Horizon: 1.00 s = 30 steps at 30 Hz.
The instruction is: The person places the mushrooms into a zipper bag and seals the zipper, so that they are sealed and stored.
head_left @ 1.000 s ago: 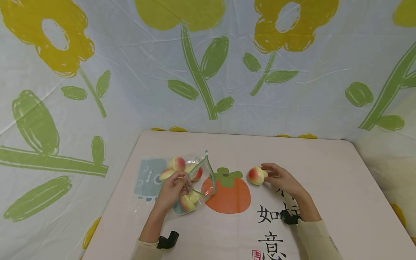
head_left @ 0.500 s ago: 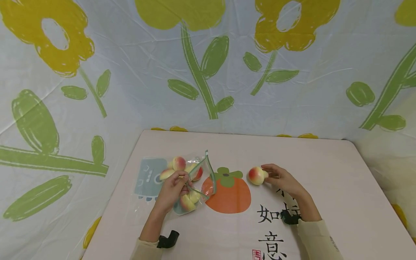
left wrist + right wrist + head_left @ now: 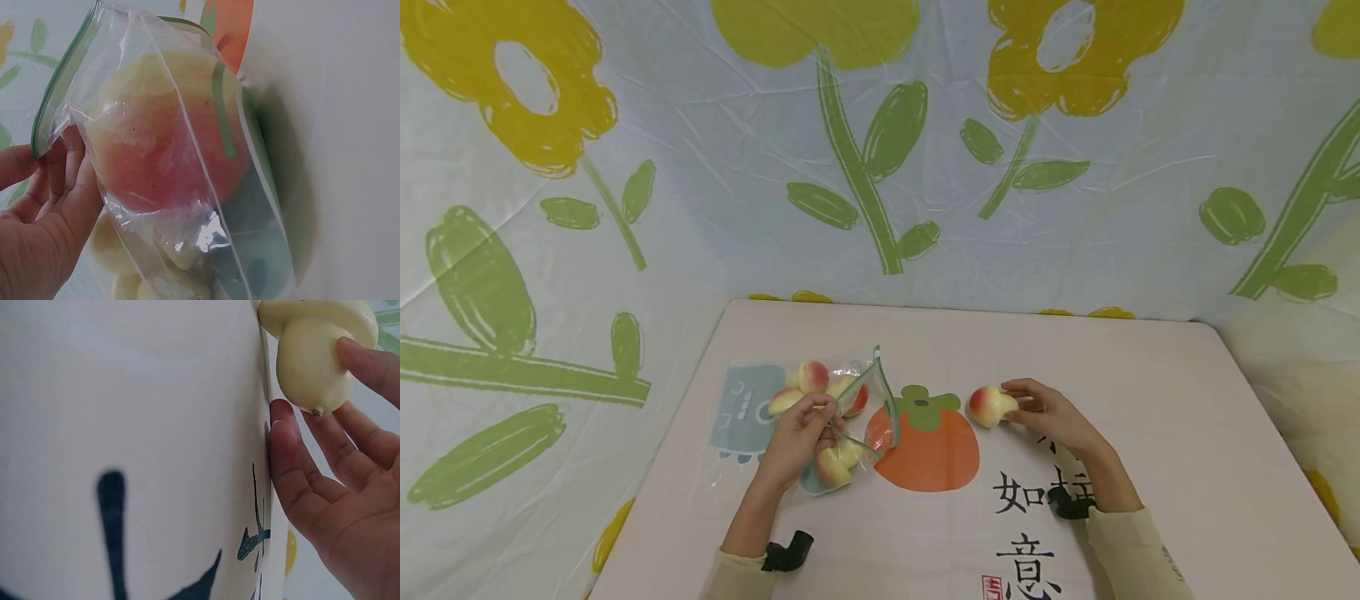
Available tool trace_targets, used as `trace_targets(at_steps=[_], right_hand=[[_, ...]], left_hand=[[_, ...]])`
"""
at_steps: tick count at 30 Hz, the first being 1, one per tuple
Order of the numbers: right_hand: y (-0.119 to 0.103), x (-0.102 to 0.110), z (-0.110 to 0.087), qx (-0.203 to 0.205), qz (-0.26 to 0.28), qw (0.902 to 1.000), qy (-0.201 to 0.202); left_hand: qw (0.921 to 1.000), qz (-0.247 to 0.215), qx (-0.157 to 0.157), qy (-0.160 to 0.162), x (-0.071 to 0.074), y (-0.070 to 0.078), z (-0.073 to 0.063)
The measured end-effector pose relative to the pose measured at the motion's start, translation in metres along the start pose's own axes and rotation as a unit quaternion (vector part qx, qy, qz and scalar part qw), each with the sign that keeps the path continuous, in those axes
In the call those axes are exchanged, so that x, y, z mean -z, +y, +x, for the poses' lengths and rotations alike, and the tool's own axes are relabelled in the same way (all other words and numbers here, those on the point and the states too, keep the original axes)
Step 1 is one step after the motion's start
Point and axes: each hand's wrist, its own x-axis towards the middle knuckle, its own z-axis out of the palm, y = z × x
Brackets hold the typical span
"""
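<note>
My left hand (image 3: 800, 442) pinches the green zip edge of a clear zip bag (image 3: 886, 398), whose mouth gapes toward the right. Several toy mushrooms (image 3: 812, 378) with red-and-yellow caps lie in or under the clear plastic. Close up in the left wrist view, one red-capped mushroom (image 3: 169, 131) fills the bag beside my fingers. To the right, my right hand (image 3: 1052, 417) holds another toy mushroom (image 3: 986, 406) by its pale stem, cap pointing left. The right wrist view shows my thumb on the stem (image 3: 312, 365) and fingertips around its end; most of the cap is out of frame.
A pale table mat (image 3: 880, 542) carries a printed orange persimmon (image 3: 928, 450) between my hands and black characters (image 3: 1022, 492) below my right hand. Behind the table hangs a white cloth (image 3: 715, 192) with yellow flowers.
The mushroom in my right hand has shifted slightly left and turned, so more of its stem shows. My left hand and the bag stay put.
</note>
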Motion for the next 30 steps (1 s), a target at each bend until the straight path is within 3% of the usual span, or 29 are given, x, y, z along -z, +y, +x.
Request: trace_targets(at_steps=[8, 17, 30], right_hand=[[-0.001, 0.0, -0.001, -0.011, 0.024, 0.9996, 0.004], [-0.004, -0.003, -0.003, 0.004, 0.037, 0.9993, 0.0], [-0.024, -0.028, 0.01, 0.026, 0.075, 0.9969, 0.002]], left_hand=[[1.0, 0.008, 0.001, 0.001, 0.0, 0.002, -0.001], [1.0, 0.003, 0.002, 0.001, 0.0, 0.0, 0.001], [1.0, -0.001, -0.002, 0.0, 0.0, 0.0, 0.001]])
